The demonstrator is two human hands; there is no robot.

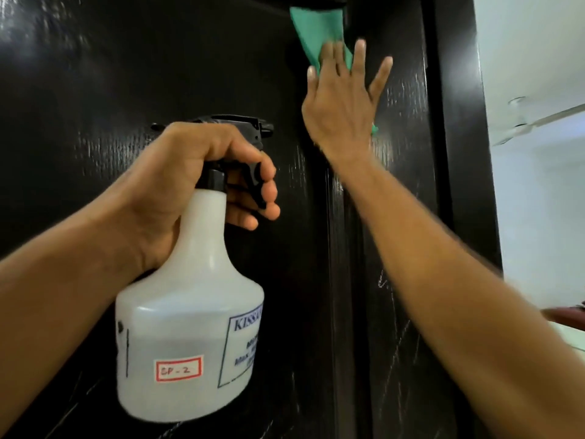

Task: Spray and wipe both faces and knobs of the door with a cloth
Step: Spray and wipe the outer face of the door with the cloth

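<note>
While the right hand (343,99) lies flat with fingers spread against the door (158,58), it presses a green cloth (319,33) onto the dark panel near the upper right of the door face. Cloth sticks out above the fingertips toward the top edge of view, and a small green corner shows below the palm heel on the right. Left hand (190,179) is curled around the neck of a spray bottle (190,327), thumb over the back of the black trigger head (231,128), fingers wrapped on the trigger lever. Nozzle points right, roughly toward the door panel; bottle is held upright in front of the door, lower left of the cloth, well apart from it. Bottle body is white translucent plastic with a red-bordered label reading "SP-2" and a blue-outlined label partly turned out of view, text starts "KISS". Cannot tell the liquid level. Door is glossy black-brown wood grain with a vertical groove (340,248) running under the right forearm; streaky sheen on the surface. Door's right edge (456,153) stands against a pale wall (538,185). No knob in frame. Far right, low: a blurred reddish object (566,313), cannot identify.
</note>
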